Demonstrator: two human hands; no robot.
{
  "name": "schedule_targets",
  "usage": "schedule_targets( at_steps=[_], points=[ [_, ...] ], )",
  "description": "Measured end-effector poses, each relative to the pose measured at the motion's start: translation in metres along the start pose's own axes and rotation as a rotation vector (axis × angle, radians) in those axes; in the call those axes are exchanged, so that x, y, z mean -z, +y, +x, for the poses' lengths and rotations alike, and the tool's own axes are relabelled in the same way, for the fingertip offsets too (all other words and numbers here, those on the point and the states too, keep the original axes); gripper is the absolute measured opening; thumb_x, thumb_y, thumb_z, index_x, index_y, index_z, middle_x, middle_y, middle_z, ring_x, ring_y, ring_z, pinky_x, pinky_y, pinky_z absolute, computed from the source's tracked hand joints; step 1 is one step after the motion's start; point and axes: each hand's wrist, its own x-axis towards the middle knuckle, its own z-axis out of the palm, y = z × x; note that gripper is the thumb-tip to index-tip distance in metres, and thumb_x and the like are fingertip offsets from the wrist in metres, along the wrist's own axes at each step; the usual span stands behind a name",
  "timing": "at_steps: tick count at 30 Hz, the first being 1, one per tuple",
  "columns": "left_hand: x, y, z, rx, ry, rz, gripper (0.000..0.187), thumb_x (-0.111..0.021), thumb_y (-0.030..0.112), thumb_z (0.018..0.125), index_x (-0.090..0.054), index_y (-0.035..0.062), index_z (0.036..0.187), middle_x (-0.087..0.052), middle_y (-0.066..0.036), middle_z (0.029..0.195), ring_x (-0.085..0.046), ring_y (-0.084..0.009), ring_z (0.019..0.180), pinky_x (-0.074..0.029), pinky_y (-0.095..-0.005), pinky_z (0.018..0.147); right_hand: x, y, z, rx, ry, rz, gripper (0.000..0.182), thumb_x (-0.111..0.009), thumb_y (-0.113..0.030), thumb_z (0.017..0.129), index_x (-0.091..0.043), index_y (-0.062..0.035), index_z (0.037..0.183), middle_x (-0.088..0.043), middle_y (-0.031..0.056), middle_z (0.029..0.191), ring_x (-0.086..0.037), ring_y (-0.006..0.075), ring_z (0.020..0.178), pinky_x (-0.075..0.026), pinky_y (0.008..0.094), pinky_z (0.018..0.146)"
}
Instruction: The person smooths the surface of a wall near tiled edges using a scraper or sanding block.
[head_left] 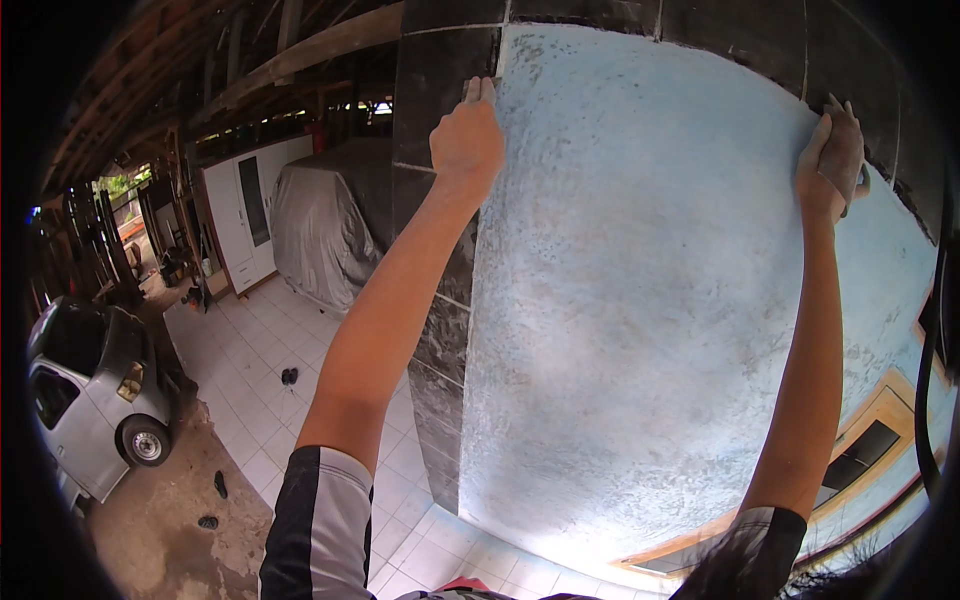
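Note:
My left hand [468,143] is raised to the dark tile strip [445,75] along the wall corner. Two of its fingers point up against the tile edge, and the others are curled, hiding anything inside. Higher on the right, my right hand [812,168] is closed around a flat grey-brown piece [842,155], just below the upper row of dark tiles [735,45]; I cannot tell what kind of piece it is. Between both arms spreads the rough, pale blue plastered wall [630,270], bordered by dark tiles at its top and left.
A covered vehicle-sized bulk [320,235] and a white cabinet [240,200] stand to the left on white floor tiles [245,350]. Farther left is a silver van [100,390]. Black sandals [290,376] lie on the floor. A wooden-framed window [870,440] is low on the right.

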Motion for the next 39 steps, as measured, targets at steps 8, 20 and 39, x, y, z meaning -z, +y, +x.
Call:
schedule_targets(
  at_steps=[8, 20, 39],
  points=[
    [0.011, 0.003, 0.001, -0.026, -0.013, 0.080, 0.054, -0.049, 0.008, 0.091, -0.046, 0.0071, 0.144, -0.043, -0.008, 0.153, -0.068, -0.0338, 0.106, -0.059, -0.0425, 0.085, -0.002, 0.001, 0.002, -0.013, 0.018, 0.012, 0.036, -0.037, -0.039, 0.106, -0.058, -0.0246, 0.131, -0.052, -0.0014, 0.146, -0.044, 0.0216, 0.138, -0.031, 0.0691, 0.099],
    [0.002, 0.015, 0.014, 0.018, 0.076, 0.098, 0.055, -0.049, 0.009, 0.092, -0.042, 0.0077, 0.146, -0.046, -0.010, 0.151, -0.068, -0.0342, 0.106, -0.058, -0.0433, 0.087, 0.004, -0.007, 0.002, -0.050, 0.025, 0.059, 0.030, -0.039, -0.040, 0.105, -0.058, -0.0270, 0.125, -0.052, -0.0046, 0.145, -0.043, 0.0198, 0.138, -0.030, 0.0697, 0.099],
    [0.008, 0.024, 0.016, 0.028, 0.040, 0.140, 0.052, -0.049, 0.009, 0.092, -0.045, 0.0068, 0.144, -0.046, -0.009, 0.151, -0.067, -0.0363, 0.107, -0.057, -0.0434, 0.088, 0.002, -0.005, -0.001, -0.066, 0.059, 0.065, 0.032, -0.039, -0.042, 0.105, -0.056, -0.0302, 0.130, -0.053, -0.0048, 0.144, -0.042, 0.0166, 0.139, -0.026, 0.0657, 0.103]
  ],
)
